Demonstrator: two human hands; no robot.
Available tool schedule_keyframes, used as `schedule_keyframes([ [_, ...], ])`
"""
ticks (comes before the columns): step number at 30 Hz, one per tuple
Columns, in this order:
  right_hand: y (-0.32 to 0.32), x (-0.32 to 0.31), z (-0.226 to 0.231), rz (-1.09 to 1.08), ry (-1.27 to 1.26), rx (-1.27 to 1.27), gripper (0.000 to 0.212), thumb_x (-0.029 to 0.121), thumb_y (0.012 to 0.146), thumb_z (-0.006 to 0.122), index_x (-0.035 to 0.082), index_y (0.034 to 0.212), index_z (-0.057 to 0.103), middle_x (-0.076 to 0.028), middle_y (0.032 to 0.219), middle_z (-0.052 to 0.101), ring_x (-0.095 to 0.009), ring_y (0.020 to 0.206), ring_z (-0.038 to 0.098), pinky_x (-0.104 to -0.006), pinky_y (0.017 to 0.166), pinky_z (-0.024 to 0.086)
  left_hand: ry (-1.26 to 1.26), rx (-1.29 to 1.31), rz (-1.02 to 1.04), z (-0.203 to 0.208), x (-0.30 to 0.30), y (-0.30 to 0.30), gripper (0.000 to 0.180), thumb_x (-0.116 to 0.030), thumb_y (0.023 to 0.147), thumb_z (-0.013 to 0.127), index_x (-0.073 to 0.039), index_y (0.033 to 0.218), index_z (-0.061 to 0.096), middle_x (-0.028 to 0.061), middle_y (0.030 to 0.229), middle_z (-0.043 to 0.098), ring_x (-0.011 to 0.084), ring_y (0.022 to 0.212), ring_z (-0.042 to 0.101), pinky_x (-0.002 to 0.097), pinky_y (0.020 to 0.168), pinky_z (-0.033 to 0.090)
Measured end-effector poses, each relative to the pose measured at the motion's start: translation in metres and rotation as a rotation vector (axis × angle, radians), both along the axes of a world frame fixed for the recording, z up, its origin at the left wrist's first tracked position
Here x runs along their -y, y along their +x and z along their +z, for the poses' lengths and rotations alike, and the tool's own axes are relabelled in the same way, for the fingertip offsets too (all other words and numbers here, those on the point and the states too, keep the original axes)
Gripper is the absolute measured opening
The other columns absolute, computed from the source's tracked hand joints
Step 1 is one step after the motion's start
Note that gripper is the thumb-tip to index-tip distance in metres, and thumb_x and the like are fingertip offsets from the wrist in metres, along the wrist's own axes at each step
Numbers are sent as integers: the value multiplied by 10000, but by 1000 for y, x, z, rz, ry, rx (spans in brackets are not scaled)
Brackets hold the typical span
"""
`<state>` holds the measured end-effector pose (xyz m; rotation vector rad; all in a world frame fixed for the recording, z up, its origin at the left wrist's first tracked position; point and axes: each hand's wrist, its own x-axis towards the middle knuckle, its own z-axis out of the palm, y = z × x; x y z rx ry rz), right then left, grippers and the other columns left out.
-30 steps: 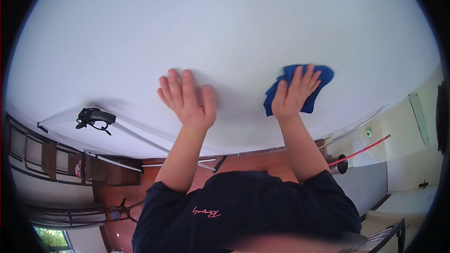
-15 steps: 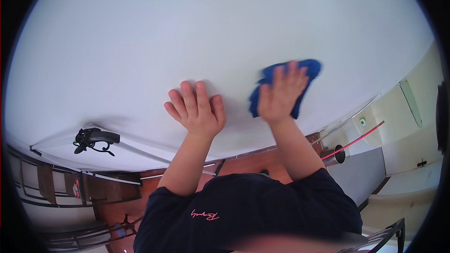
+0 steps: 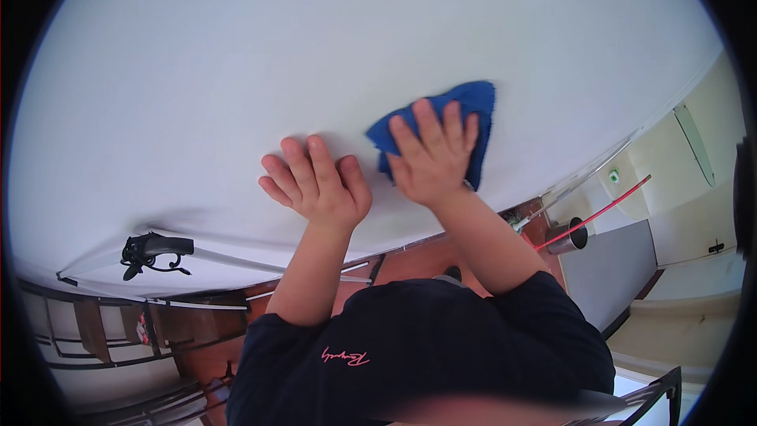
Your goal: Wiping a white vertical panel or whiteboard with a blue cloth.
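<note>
Your right hand (image 3: 434, 159) lies spread over the blue cloth (image 3: 477, 99), at two o'clock from your left hand (image 3: 319, 189), apparently pinning it flat against the white surface (image 3: 236, 47); your left, empty, fingers parted, rests there too (likely for balance).

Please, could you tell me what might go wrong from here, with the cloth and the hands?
The blue cloth lies loose under the right hand, with corners poking out, so it might fold or slip. The left hand, spread on the white surface, is nearby; the hands could bump. Swinging left might knock the black fitting.
</note>
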<state>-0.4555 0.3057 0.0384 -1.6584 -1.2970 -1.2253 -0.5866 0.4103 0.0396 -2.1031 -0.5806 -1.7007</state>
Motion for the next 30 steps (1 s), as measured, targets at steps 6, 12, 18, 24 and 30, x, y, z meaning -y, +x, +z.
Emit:
schedule_keyframes([
  [6, 46, 26, 14, 11, 364, -232, 544, 153, 929, 449, -89, 1402, 333, -326, 1467, 255, -483, 1390, 162, -554, 1113, 84, 14, 84, 13, -5, -1, 2, 491, -268, 945, 408, 0, 1352, 471, 193, 1491, 323, 402, 1422, 167, 506, 1142, 17],
  [12, -11, -9, -6, -11, 116, -70, 568, 292, 918, 468, 31, 1417, 386, -266, 1505, 230, -469, 1417, 66, -559, 1113, -31, -22, 94, -9, -4, 3, 10, 494, -270, 945, 395, -10, 1359, 469, 183, 1494, 323, 403, 1422, 167, 506, 1143, 16],
  [18, 23, 18, -19, 15, -59, 53, 502, 307, 905, 480, 121, 1372, 474, -195, 1479, 335, -445, 1407, 156, -561, 1121, 25, -10, 12, 12, -33, 4, 4, 573, -154, 870, 424, 86, 1386, 361, 236, 1516, 237, 402, 1438, 84, 491, 1139, -27],
  [24, 72, 45, -13, -35, 452, -323, 529, 149, 965, 423, -94, 1416, 290, -328, 1469, 235, -483, 1390, 153, -576, 1111, 85, 5, -7, 2, -63, 10, 12, 576, -174, 896, 414, 80, 1405, 325, 229, 1526, 212, 409, 1439, 56, 505, 1136, -33],
  [30, 2, 8, -65, 16, 15, -31, 598, 301, 894, 496, 66, 1431, 375, -238, 1524, 209, -477, 1416, 42, -602, 1099, -51, -50, -25, -3, -76, 17, 15, 575, -204, 925, 397, 75, 1418, 300, 220, 1539, 176, 410, 1440, 28, 511, 1134, -38],
])
